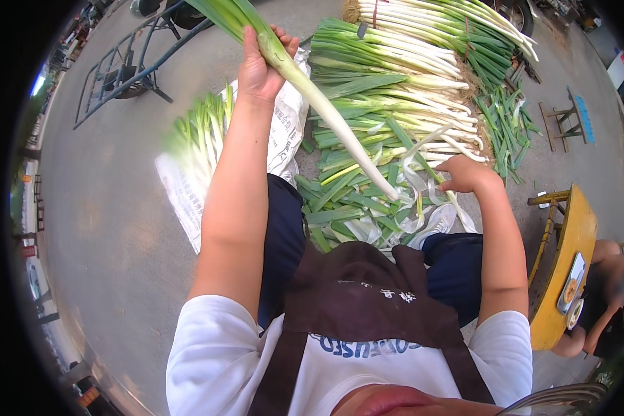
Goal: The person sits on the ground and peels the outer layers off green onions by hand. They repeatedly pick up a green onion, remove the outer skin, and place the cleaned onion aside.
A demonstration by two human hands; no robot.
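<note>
My left hand (264,65) grips a long green onion (322,109) near its green leaves, its white end slanting down to the right. My right hand (465,174) holds a peeled strip of leaf (426,164) between thumb and fingers, above the litter. Ahead lie rows of long green onions (395,62), several with roots at the right. Peeled leaves and pale skins (348,205) cover the ground between my legs. To the left, cleaned green onions (203,135) lie on a white woven sack (179,192); their far ends look blurred.
Left stands a blue metal cart frame (130,78). At right are a small blue-topped stool (582,119), a yellow wooden table (567,265) with a tray and bowl, and a seated person (611,296). More cut leaves (504,125) lie beyond the roots.
</note>
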